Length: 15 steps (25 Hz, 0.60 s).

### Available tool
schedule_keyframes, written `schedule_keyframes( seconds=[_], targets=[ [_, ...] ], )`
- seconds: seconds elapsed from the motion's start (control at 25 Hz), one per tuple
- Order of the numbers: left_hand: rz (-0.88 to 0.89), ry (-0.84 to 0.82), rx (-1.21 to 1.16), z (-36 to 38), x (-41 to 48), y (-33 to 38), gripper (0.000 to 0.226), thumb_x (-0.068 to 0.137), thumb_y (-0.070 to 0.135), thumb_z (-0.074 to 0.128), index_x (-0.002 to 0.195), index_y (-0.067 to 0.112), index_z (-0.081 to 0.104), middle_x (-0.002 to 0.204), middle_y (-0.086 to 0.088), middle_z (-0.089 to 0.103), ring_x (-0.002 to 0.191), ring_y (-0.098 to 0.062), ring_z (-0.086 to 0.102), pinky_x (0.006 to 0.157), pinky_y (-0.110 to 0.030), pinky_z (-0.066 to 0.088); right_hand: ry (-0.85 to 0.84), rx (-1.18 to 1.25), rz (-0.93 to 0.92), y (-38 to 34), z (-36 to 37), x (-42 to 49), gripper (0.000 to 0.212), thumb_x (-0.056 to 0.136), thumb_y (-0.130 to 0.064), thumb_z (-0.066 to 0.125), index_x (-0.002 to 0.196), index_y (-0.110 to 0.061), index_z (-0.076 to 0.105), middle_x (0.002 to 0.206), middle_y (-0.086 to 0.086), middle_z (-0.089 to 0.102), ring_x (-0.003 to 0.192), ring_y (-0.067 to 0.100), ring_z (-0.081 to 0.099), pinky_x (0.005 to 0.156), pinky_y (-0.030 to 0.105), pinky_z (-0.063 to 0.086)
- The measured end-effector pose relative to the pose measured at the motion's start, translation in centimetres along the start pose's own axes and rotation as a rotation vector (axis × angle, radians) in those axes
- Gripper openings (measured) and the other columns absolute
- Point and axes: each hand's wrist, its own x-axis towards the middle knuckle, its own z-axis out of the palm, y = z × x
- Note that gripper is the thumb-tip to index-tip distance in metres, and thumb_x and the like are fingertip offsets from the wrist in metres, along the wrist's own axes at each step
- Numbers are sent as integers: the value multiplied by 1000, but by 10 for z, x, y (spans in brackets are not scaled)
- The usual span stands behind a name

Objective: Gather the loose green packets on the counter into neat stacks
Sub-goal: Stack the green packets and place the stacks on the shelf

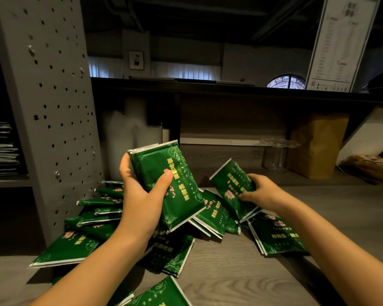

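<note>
Several green foil packets with gold and pink print lie scattered on the wooden counter. My left hand holds a small stack of green packets raised above the pile, thumb pressed on the front. To the right, my right hand grips another green packet, tilted, its lower edge near the counter. A loose heap of packets spreads at the left beside the pegboard. More packets lie under my hands, at the right and at the near edge.
A grey pegboard panel stands upright at the left, against the heap. A brown paper bag and clear plastic cups sit at the back right, under a dark raised shelf. White cup sleeves stand behind the pile.
</note>
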Motion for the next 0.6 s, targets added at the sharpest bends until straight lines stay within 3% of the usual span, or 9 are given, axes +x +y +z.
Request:
schedule_keyframes(
  seconds=[0.12,0.28,0.36,0.48,0.6],
  targets=[
    [-44,2,-11,-1,2,1,67,87,13,62,140,33,26,116,5,59,103,-16,63,75,-35,55,-7,407,-57,-17,-6,-13,20,93,-11,55,111,-5,60,85,4,71,75,17,68,69,27,55],
    [-135,9,-73,0,2,2,48,89,13,60,129,28,38,111,2,63,94,-17,66,66,-30,54,-120,793,-215,-46,5,-39,18,93,-10,51,107,-16,60,89,2,74,76,16,71,67,27,58],
    [-178,18,-118,0,2,2,36,89,15,59,119,28,44,109,-1,66,92,-18,67,68,-35,55,-174,821,-294,-57,20,-50,25,92,-4,51,111,-18,58,97,4,73,81,18,70,68,28,58],
    [-196,32,-154,3,0,0,22,93,23,54,113,30,46,109,-6,67,94,-23,68,73,-40,55,-168,695,-397,-66,48,-61,32,92,-1,50,116,-22,55,108,3,70,96,18,67,84,32,56],
    [-161,18,-150,5,-6,-1,42,92,38,48,131,27,37,113,-7,65,93,-20,68,66,-33,57,-203,641,-472,-69,73,-68,45,91,-11,54,130,-32,44,120,-3,64,110,11,61,97,35,49]
  ],
)
